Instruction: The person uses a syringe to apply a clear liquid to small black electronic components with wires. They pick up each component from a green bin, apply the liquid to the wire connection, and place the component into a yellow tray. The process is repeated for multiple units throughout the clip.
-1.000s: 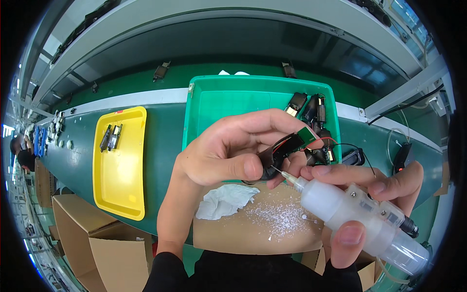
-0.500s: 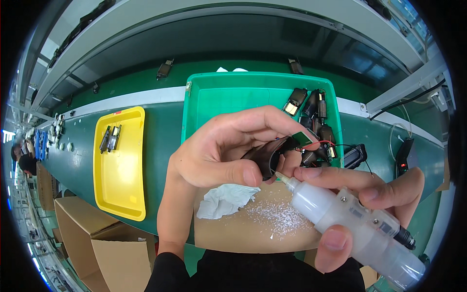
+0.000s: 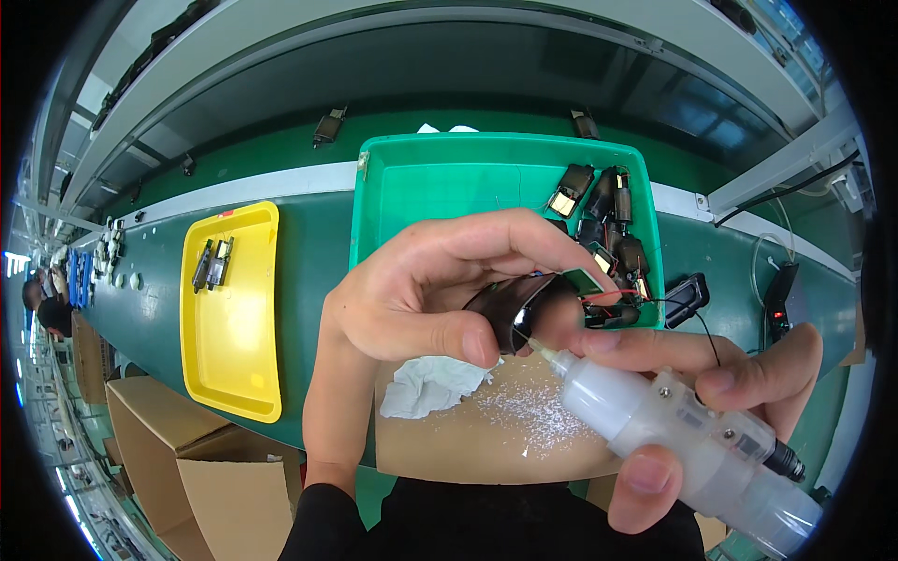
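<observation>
The left hand (image 3: 412, 299) is curled round a glossy dark casing (image 3: 505, 313), its thumb pressing the near side and its fingers arching over the far side; the casing is held up in front of the near part of the green tray (image 3: 430, 187), its open end facing right; a small green circuit board (image 3: 584, 280) shows beside that open end, just under the forefinger, and a red wire (image 3: 617, 293) runs off to the right from near it; the right hand (image 3: 748, 374) grips a whitish translucent dispenser (image 3: 636, 416) between its thumb and fingers, tilted so that the narrow tip points up and left at the casing's lower rim; whether the tip touches the rim cannot be told; beyond the hands, a cluster of dark parts (image 3: 631, 252) fills the right side of the green tray, and a black rectangular part (image 3: 687, 297) lies just beside its right wall; below the hands, a brown board (image 3: 440, 458) carries a crumpled white cloth (image 3: 430, 388) and a scatter of white specks (image 3: 538, 416); to the left, on the green worktop (image 3: 318, 234), a yellow tray (image 3: 229, 346) holds two small dark pieces (image 3: 213, 265) side by side; an open cardboard box (image 3: 234, 496) stands below the worktop's edge.
</observation>
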